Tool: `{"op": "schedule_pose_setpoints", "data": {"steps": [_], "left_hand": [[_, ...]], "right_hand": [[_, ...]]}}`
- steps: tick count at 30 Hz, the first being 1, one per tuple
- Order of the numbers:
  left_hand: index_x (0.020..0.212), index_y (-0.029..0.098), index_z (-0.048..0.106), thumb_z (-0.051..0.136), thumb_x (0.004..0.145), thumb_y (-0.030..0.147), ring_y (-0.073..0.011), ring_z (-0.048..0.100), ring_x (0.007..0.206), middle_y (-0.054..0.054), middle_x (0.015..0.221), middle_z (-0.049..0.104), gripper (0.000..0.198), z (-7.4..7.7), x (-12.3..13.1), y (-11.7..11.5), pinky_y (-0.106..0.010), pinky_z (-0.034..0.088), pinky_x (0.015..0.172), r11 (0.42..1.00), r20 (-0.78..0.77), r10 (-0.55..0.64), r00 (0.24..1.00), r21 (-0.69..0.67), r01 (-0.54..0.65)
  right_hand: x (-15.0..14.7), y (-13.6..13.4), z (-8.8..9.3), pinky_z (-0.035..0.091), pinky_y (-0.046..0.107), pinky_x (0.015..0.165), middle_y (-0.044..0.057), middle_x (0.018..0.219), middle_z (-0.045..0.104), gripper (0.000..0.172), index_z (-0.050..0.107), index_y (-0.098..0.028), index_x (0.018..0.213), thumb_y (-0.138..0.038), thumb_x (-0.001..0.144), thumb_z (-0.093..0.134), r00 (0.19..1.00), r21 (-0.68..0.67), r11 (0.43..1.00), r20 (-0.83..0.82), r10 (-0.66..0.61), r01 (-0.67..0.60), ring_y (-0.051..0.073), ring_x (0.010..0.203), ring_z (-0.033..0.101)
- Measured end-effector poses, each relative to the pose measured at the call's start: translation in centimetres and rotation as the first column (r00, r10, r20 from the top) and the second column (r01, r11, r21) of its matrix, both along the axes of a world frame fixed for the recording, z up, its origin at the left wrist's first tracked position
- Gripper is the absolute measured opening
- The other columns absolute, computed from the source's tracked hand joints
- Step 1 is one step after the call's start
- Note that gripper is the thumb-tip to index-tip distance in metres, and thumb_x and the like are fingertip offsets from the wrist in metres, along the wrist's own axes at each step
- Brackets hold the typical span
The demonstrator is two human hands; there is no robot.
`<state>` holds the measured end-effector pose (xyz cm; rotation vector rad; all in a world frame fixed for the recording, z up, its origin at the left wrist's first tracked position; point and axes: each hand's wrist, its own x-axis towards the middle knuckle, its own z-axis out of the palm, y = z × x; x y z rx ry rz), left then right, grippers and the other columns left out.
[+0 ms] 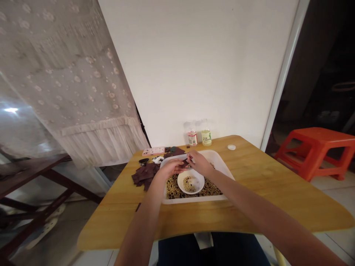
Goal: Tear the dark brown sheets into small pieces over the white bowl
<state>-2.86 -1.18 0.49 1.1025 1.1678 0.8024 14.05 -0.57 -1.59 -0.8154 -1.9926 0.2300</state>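
My left hand (173,167) and my right hand (199,163) meet over the back of a white tray (227,167). Between their fingertips is a small dark brown piece (186,162), pinched by both; whether it is cloth or a little pouch is too small to tell. Pale and dark beads (173,186) cover the tray's floor. A white bowl (201,186) rests on them just below my hands, with mostly pale beads (189,183) inside. To the left of the tray lies a pile of flat brown pieces (145,173).
A pink phone (154,151), a crumpled white item (158,159) and a small black object (143,161) lie at the back left. Two bottles, one red-labelled (192,138) and one greenish (206,137), stand by the wall. A white lid (231,147) lies right; an orange stool (318,147) stands beyond.
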Motion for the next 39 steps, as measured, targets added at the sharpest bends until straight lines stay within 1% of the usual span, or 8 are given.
{"op": "schedule_pose_setpoints", "data": {"steps": [5, 9, 18, 21, 26, 30, 35, 39], "left_hand": [[0.09, 0.014, 0.058, 0.068, 0.064, 0.024, -0.018, 0.067, 0.07, -0.008, 0.079, 0.07, 0.029, 0.33, 0.08, -0.21, -0.022, 0.05, 0.062, 1.0, -0.002, -0.012, 1.0, -0.011, 0.012], [0.09, 0.014, 0.058, 0.067, 0.064, 0.021, -0.0187, 0.067, 0.07, -0.008, 0.082, 0.07, 0.027, 0.52, 0.22, -0.27, -0.024, 0.05, 0.064, 1.0, -0.009, 0.003, 1.0, -0.013, -0.003], [0.092, 0.014, 0.058, 0.068, 0.063, 0.021, -0.0186, 0.067, 0.07, -0.008, 0.079, 0.07, 0.031, 0.87, 0.43, -0.53, -0.024, 0.05, 0.064, 1.0, -0.016, 0.017, 1.0, -0.026, -0.017], [0.09, 0.014, 0.058, 0.067, 0.063, 0.021, -0.0183, 0.067, 0.071, -0.007, 0.078, 0.069, 0.029, 1.04, 0.5, -0.65, -0.023, 0.049, 0.064, 0.999, -0.024, 0.015, 1.0, -0.032, -0.015], [0.091, 0.015, 0.057, 0.069, 0.062, 0.023, -0.0185, 0.067, 0.072, -0.007, 0.08, 0.069, 0.032, 0.87, 0.42, -0.51, -0.024, 0.049, 0.065, 1.0, -0.025, 0.008, 1.0, -0.027, -0.009], [0.089, 0.014, 0.057, 0.069, 0.062, 0.022, -0.0181, 0.067, 0.07, -0.007, 0.079, 0.069, 0.03, 0.73, 0.34, -0.39, -0.024, 0.049, 0.064, 1.0, -0.017, 0.003, 1.0, -0.025, -0.003], [0.092, 0.014, 0.058, 0.069, 0.062, 0.023, -0.0185, 0.067, 0.072, -0.007, 0.081, 0.069, 0.033, 0.76, 0.36, -0.46, -0.024, 0.049, 0.066, 1.0, -0.023, 0.011, 1.0, -0.024, -0.011], [0.093, 0.015, 0.058, 0.069, 0.063, 0.023, -0.018, 0.067, 0.071, -0.007, 0.082, 0.07, 0.033, 0.83, 0.42, -0.53, -0.023, 0.049, 0.063, 1.0, -0.028, 0.011, 1.0, -0.026, -0.012]], "right_hand": [[0.02, -0.12, 0.07, 0.036, 0.025, 0.063, 0.001, 0.074, 0.047, 0.011, 0.04, -0.02, 0.073, -0.009, 0.073, 0.043, 1.0, -0.002, 1.0, 0.002, 0.008, -0.008, 0.014, 0.07, 0.046], [0.05, -0.18, 0.13, 0.036, 0.025, 0.063, 0.001, 0.075, 0.047, 0.011, 0.04, -0.02, 0.073, -0.009, 0.073, 0.043, 1.0, -0.008, 1.0, 0.004, 0.005, -0.005, 0.014, 0.069, 0.046], [0.07, -0.2, 0.21, 0.035, 0.024, 0.063, 0.001, 0.075, 0.046, 0.012, 0.04, -0.02, 0.072, -0.008, 0.072, 0.043, 1.0, -0.015, 1.0, 0.005, 0.005, -0.005, 0.013, 0.069, 0.045], [0.08, -0.26, 0.28, 0.035, 0.024, 0.063, 0.001, 0.075, 0.045, 0.012, 0.039, -0.02, 0.072, -0.008, 0.072, 0.043, 1.0, -0.012, 1.0, 0.006, 0.002, -0.002, 0.013, 0.069, 0.044], [0.07, -0.3, 0.3, 0.035, 0.024, 0.063, 0.0, 0.074, 0.045, 0.012, 0.039, -0.02, 0.072, -0.008, 0.073, 0.042, 1.0, -0.011, 1.0, 0.006, 0.003, -0.003, 0.013, 0.069, 0.044], [0.04, -0.33, 0.33, 0.035, 0.024, 0.064, 0.0, 0.074, 0.045, 0.012, 0.04, -0.02, 0.072, -0.008, 0.072, 0.042, 1.0, -0.008, 1.0, 0.003, 0.006, -0.006, 0.013, 0.069, 0.044], [-0.01, -0.46, 0.43, 0.036, 0.024, 0.063, 0.001, 0.075, 0.045, 0.012, 0.039, -0.02, 0.072, -0.008, 0.072, 0.043, 1.0, -0.018, 1.0, 0.002, 0.0, 0.0, 0.013, 0.069, 0.045], [0.02, -0.55, 0.47, 0.036, 0.025, 0.064, 0.001, 0.075, 0.046, 0.013, 0.039, -0.02, 0.072, -0.008, 0.072, 0.042, 1.0, -0.026, 1.0, 0.001, 0.003, -0.003, 0.014, 0.069, 0.045]]}}
